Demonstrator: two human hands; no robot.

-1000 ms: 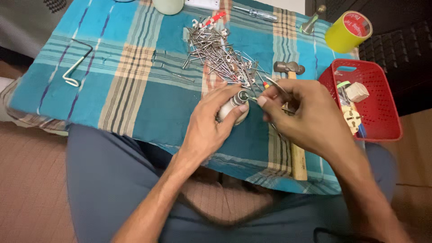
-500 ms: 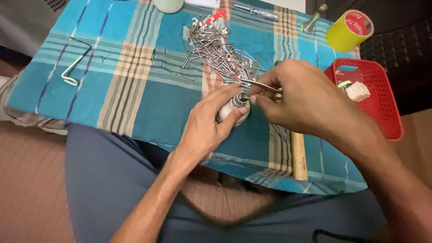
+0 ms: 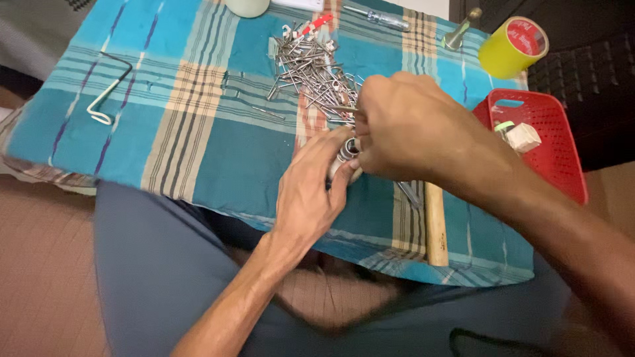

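The left hand (image 3: pixel 311 192) grips a small round metal fitting (image 3: pixel 347 151) just below the pile of steel nails (image 3: pixel 311 73), while the right hand (image 3: pixel 403 125), fingers pinched shut on something hidden, bears on it from above.

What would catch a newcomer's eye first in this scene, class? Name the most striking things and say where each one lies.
First come the two hands meeting at the middle of the blue plaid cloth: the left hand grips a small metal cylinder while the right hand covers it from above. Just behind them lies a heap of nails. At the right sit a red basket and a yellow tape roll.
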